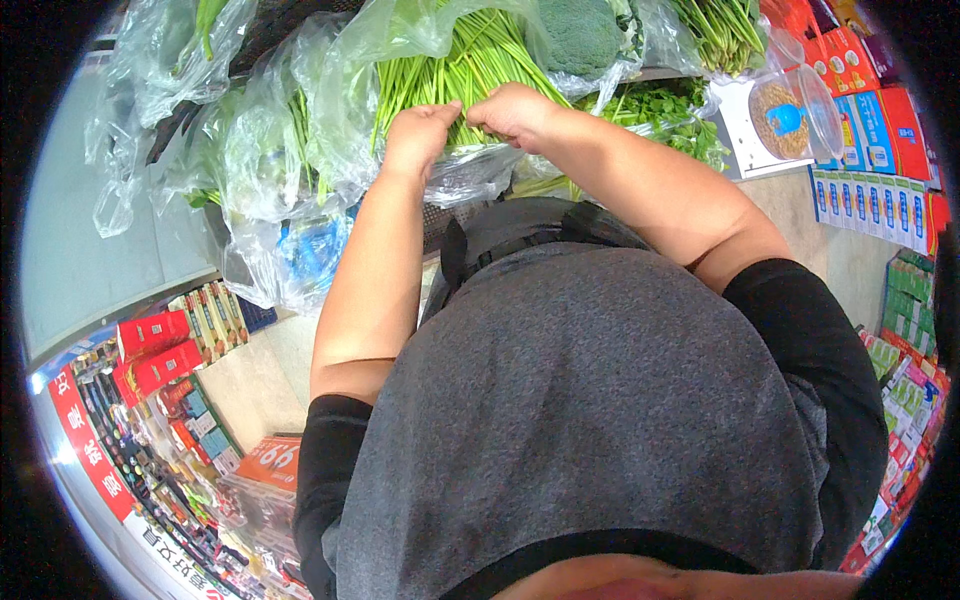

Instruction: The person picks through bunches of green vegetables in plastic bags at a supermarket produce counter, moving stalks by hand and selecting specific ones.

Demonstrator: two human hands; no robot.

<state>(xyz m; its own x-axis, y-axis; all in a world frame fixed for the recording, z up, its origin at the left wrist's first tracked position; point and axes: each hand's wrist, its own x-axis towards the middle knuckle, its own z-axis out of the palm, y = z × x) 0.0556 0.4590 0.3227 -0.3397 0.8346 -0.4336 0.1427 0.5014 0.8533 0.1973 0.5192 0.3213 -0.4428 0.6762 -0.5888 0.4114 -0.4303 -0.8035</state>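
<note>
Long thin green stalks [472, 71], perhaps garlic scapes, lie in a bundle inside an opened clear plastic bag [427, 30]. My left hand [422, 135] is at the near left part of the stalks, thumb and fingertips pinched together. Close to its right, my right hand [516, 116] is curled over the same stalks. The fingertips of both hands nearly meet. Whether either holds a stalk or the bag's edge is too small to tell. A head of broccoli [577, 34] sits in plastic right of the stalks.
Bagged greens [300, 135] lie to the left, leafy herbs [660, 109] to the right. Another stalk bundle [724, 30] is at the upper right. A clear tub of grain with a blue scoop [784, 124] stands near colourful boxes [870, 127]. Red boxes [157, 356] stand at lower left.
</note>
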